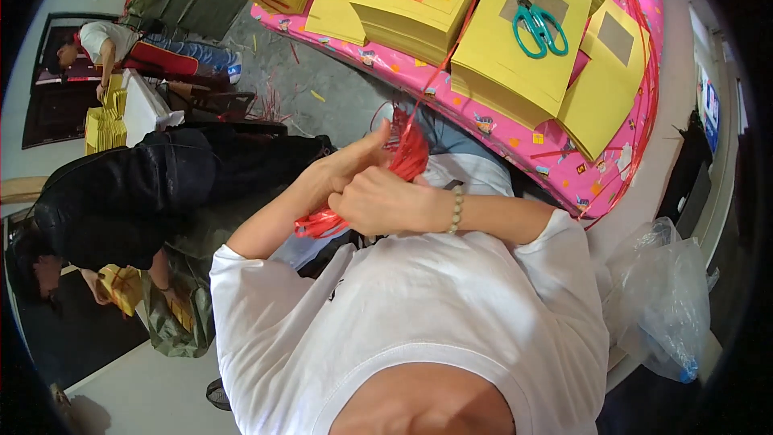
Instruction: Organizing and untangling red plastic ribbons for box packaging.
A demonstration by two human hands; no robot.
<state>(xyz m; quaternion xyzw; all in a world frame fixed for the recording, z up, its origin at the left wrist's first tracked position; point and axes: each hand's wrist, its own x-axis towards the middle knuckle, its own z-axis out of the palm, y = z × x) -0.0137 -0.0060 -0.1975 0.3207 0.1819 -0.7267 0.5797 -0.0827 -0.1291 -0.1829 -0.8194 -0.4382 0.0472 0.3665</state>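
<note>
In front of my chest, both hands are closed around a loose bundle of red plastic twine (411,151). My left hand (352,163) grips it from the left with the thumb pointing up. Crossing in front, my right hand (380,200) is curled over the same bundle, a beaded bracelet at its wrist. Red loops stick out below and above the hands. One strand rises from the bundle past the stacks of yellow paper sheets (515,52). On top of one stack lie scissors (536,26) with teal handles, blades apart.
The stacks rest on a table with a pink patterned cover (491,125). More red strands (644,56) hang at its right edge. A clear plastic bag (664,298) stands at right. At left, a person in black (153,185) handles yellow bundles by a green sack (181,314); another person works farther off.
</note>
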